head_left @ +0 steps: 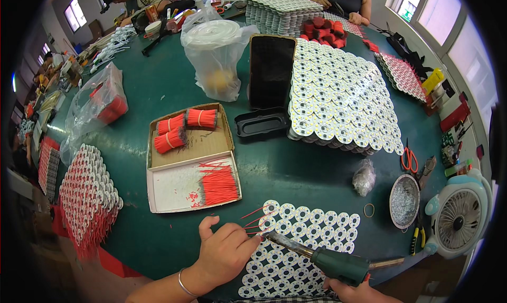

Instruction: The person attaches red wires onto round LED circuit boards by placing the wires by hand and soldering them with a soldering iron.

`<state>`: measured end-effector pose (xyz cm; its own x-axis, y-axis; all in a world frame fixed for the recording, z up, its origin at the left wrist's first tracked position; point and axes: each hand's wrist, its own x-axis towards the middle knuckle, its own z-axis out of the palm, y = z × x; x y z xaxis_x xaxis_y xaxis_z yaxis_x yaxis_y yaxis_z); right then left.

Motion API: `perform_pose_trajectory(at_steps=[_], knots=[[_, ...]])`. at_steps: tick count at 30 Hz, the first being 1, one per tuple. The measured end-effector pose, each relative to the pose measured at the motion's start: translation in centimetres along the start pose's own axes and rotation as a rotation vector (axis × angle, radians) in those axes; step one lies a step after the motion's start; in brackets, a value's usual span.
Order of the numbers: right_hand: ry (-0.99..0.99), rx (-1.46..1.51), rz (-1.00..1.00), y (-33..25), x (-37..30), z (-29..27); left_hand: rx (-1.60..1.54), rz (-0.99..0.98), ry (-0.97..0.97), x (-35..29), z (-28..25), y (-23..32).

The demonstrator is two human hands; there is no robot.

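My left hand (224,250), a bracelet on its wrist, rests at the left edge of a panel of round white circuit boards (290,271). Thumb and fingertips are pinched on a red wire, mostly hidden by the fingers. Several red wires (252,214) stick out leftward from the panel's upper left discs. In my right hand (348,291), at the lower edge, is a green-bodied soldering gun (340,263). Its metal tip meets the panel beside my left fingertips. Just beyond, a shallow cardboard box (153,191) holds loose cut red wires (219,187) and banded red wire bundles (171,139).
Stacked white panels (343,97), a phone (272,70) and a black tray (261,123) stand beyond. To the right are a metal bowl (392,210), orange-handled scissors (409,159), pliers (417,239) and a fan (458,218). Wired panels (90,192) lie left; people sit across the table.
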<state>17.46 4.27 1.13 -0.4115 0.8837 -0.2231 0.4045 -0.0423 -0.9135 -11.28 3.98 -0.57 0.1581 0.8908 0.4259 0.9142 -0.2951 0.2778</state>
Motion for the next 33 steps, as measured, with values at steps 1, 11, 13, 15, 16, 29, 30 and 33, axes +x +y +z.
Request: perform_pose_trajectory(at_steps=[1, 11, 13, 15, 16, 29, 30, 33], knots=[[0.002, -0.014, -0.019, 0.2, 0.0, 0.0, 0.000, 0.000, 0.000, 0.1, -0.1, 0.0], [-0.041, 0.189, -0.027, -1.1, 0.3, -0.7, -0.024, -0.014, -0.061, 0.1, -0.4, 0.0], [0.019, 0.180, 0.009, -1.4, 0.1, -0.8, -0.020, -0.013, -0.060, 0.0, -0.4, 0.1], [0.020, 0.213, 0.051, -2.1, -0.2, -1.0, -0.004, -0.021, -0.029, 0.0, -0.3, 0.3], [0.014, 0.246, 0.100, -2.3, -0.1, -1.0, -0.005, -0.023, -0.031, 0.0, -0.4, 0.4], [0.070, 0.144, 0.130, -2.6, -0.5, -0.4, 0.029, 0.027, 0.031, -0.8, 0.2, 1.0], [0.053, 0.151, 0.156, -2.7, -0.5, -0.5, 0.025, 0.031, 0.028, -0.9, 0.2, 1.0], [0.022, 0.141, 0.175, -2.8, -0.4, -0.5, 0.018, 0.015, 0.038, -0.9, 0.4, 0.9]])
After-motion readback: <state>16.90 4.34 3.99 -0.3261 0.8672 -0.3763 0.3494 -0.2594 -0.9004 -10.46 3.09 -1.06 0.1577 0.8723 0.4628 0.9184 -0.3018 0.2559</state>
